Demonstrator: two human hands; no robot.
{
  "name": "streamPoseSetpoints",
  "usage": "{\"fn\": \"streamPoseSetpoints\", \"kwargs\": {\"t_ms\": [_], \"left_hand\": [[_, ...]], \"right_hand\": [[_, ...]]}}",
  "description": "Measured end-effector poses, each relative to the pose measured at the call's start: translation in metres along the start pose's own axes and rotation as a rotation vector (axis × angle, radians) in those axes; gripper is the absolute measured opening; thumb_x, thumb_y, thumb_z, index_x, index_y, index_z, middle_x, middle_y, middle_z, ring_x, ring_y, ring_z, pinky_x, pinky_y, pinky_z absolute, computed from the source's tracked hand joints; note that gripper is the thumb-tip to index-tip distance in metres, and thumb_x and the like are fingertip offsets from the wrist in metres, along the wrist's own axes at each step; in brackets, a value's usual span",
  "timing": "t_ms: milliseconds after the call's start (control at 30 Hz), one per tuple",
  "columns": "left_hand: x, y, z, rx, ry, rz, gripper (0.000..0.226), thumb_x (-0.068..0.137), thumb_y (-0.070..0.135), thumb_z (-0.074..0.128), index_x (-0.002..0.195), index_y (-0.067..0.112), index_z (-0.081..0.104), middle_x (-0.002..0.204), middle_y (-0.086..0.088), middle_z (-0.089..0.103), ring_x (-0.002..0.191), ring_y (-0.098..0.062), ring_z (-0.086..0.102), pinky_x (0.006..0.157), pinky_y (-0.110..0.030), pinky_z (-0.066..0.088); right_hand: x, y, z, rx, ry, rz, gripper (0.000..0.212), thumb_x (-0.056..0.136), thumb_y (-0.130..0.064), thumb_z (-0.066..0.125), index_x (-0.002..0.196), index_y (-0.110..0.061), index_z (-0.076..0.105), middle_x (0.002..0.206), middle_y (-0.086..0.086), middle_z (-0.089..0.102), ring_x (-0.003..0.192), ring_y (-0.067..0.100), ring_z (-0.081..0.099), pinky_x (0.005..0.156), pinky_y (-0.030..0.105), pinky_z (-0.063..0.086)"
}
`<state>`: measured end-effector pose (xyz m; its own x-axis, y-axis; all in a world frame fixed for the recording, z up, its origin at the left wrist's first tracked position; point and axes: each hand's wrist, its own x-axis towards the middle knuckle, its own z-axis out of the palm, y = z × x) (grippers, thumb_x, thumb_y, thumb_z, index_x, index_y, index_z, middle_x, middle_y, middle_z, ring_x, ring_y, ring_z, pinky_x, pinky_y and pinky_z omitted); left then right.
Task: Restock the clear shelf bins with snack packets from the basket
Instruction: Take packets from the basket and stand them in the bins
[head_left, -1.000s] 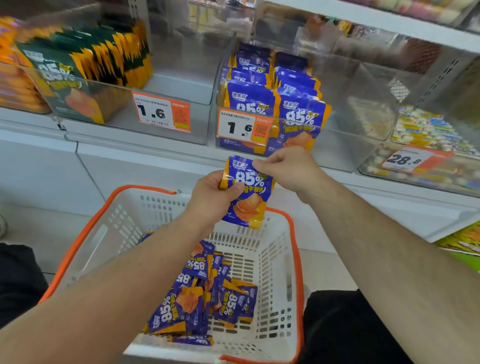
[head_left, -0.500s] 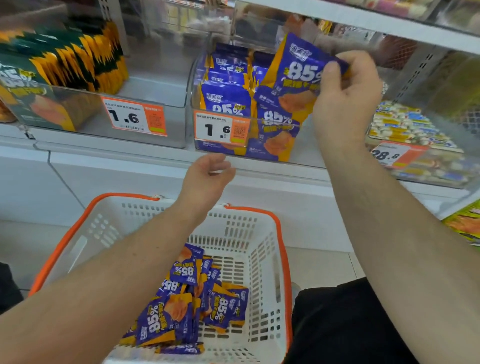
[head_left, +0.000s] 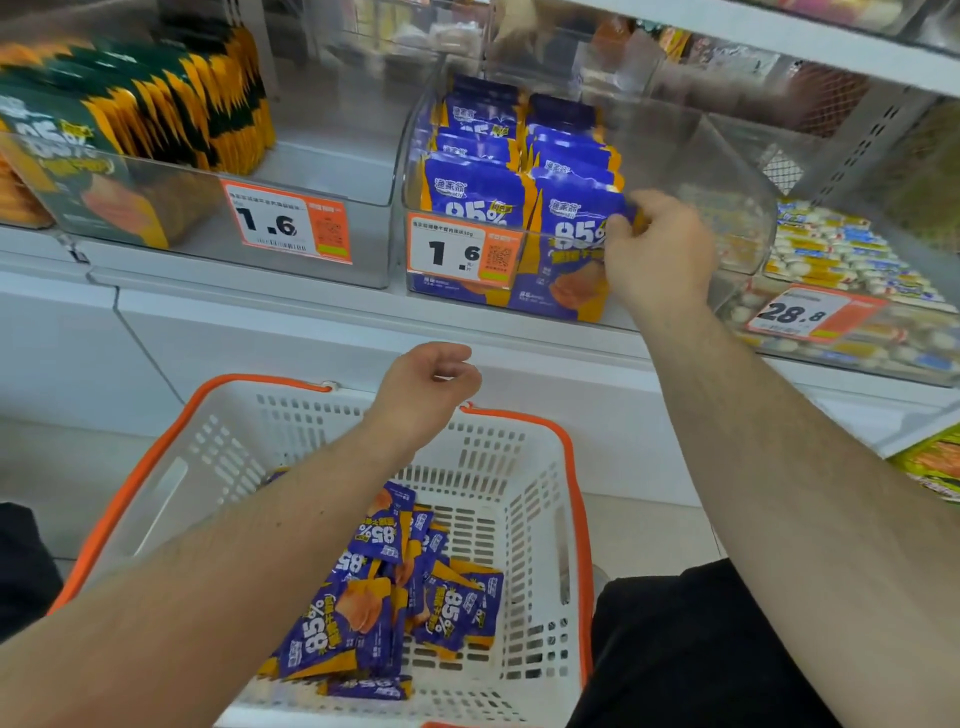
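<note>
A white basket with an orange rim (head_left: 524, 519) stands low in front of me, holding several purple-and-orange snack packets (head_left: 363, 613). On the shelf above, a clear bin (head_left: 727, 171) holds two rows of the same purple packets. My right hand (head_left: 657, 249) pinches the top right corner of the front packet (head_left: 569, 244) in the right row, at the bin's front wall. My left hand (head_left: 428, 384) hovers over the basket's far rim, fingers loosely curled, holding nothing.
To the left stands another clear bin with green-and-yellow packets (head_left: 156, 119) and a 1.6 price tag (head_left: 288, 221). A bin of small wrapped sweets (head_left: 841, 260) with a 28.8 tag sits at the right. An upper shelf edge (head_left: 779, 41) overhangs the bins.
My right hand has carried the purple packet from the basket up over the bin and down into the front of the right row. My left hand let go of it and stays above the basket.
</note>
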<state>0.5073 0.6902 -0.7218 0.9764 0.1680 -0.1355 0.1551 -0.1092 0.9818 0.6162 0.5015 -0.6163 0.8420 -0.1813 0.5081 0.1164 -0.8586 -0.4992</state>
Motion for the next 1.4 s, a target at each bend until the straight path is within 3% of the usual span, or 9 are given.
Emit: {"fn": "streamPoseSetpoints", "kwargs": {"t_ms": [200,333,467,733,833,933,1100,1167,1400], "left_hand": [[-0.011,-0.028,-0.01,0.022,-0.059,-0.067,0.024,0.093,0.019,0.064,0.116,0.026,0.062,0.101,0.009,0.069,0.092,-0.008,0.064,0.077,-0.022,0.047],[-0.022,-0.064,-0.028,0.073,-0.047,-0.171,0.024,0.091,0.016,0.065,0.115,0.023,0.063,0.102,0.006,0.068,0.094,-0.012,0.065,0.082,-0.027,0.052],[-0.031,-0.098,-0.045,0.101,-0.015,-0.281,0.031,0.09,0.013,0.066,0.12,0.016,0.063,0.102,0.003,0.069,0.092,-0.016,0.067,0.091,-0.038,0.055],[-0.047,-0.137,-0.066,0.156,0.001,-0.411,0.02,0.094,0.016,0.06,0.108,0.029,0.06,0.106,0.01,0.064,0.098,-0.005,0.06,0.078,-0.024,0.045],[-0.048,-0.147,-0.073,0.193,0.028,-0.453,0.027,0.094,0.017,0.061,0.12,0.025,0.06,0.109,0.007,0.064,0.097,-0.007,0.061,0.071,-0.019,0.044],[-0.05,-0.151,-0.074,0.209,0.04,-0.479,0.026,0.094,0.017,0.061,0.119,0.025,0.06,0.107,0.007,0.064,0.091,-0.007,0.062,0.065,-0.017,0.046],[-0.056,-0.158,-0.074,0.218,0.042,-0.498,0.03,0.093,0.018,0.063,0.122,0.024,0.06,0.111,0.007,0.064,0.097,-0.005,0.06,0.071,-0.018,0.045],[-0.058,-0.156,-0.074,0.219,0.035,-0.504,0.03,0.094,0.018,0.062,0.123,0.023,0.059,0.109,0.009,0.063,0.095,-0.002,0.059,0.069,-0.017,0.044],[-0.057,-0.144,-0.07,0.326,0.217,-0.575,0.068,0.089,0.03,0.069,0.146,0.021,0.034,0.149,-0.011,0.033,0.113,-0.026,0.053,0.086,-0.039,0.048]], "right_hand": [[-0.049,-0.01,0.013,0.036,0.321,-0.497,0.032,0.075,-0.017,0.061,0.105,-0.006,0.064,0.107,0.015,0.058,0.101,0.031,0.055,0.08,0.035,0.036],[-0.094,-0.008,0.062,0.033,-0.215,-0.842,0.012,0.078,-0.011,0.056,0.084,-0.007,0.066,0.086,0.013,0.06,0.081,0.035,0.058,0.072,0.039,0.045],[-0.134,-0.002,0.109,-0.367,-1.042,-0.578,0.014,0.091,-0.022,0.053,0.097,-0.019,0.065,0.102,0.005,0.063,0.093,0.026,0.06,0.077,0.035,0.049],[-0.271,0.026,0.195,-0.375,-1.603,-0.091,0.032,0.096,-0.015,0.047,0.065,-0.017,0.037,0.065,0.004,0.03,0.054,0.019,0.026,0.055,0.033,0.027],[-0.32,0.028,0.207,-0.18,-1.691,0.176,0.009,0.092,-0.016,0.053,0.09,-0.025,0.051,0.088,0.006,0.047,0.07,0.021,0.045,0.06,0.034,0.04],[-0.342,0.031,0.207,-0.092,-1.682,0.227,0.076,0.09,-0.026,0.061,0.154,-0.018,0.021,0.156,0.009,0.022,0.127,0.036,0.044,0.092,0.04,0.046],[-0.336,0.026,0.21,-0.086,-1.676,0.194,0.01,0.091,-0.011,0.057,0.093,-0.02,0.056,0.094,0.003,0.048,0.075,0.021,0.051,0.075,0.04,0.044],[-0.33,0.022,0.209,-0.158,-1.667,0.06,0.031,0.093,-0.015,0.056,0.067,-0.02,0.039,0.072,0.001,0.038,0.063,0.017,0.038,0.071,0.036,0.039],[-0.242,0.011,0.18,-0.136,-1.465,0.172,0.026,0.087,-0.008,0.055,0.11,0.0,0.066,0.094,0.014,0.07,0.071,0.023,0.058,0.062,0.033,0.046]]}}
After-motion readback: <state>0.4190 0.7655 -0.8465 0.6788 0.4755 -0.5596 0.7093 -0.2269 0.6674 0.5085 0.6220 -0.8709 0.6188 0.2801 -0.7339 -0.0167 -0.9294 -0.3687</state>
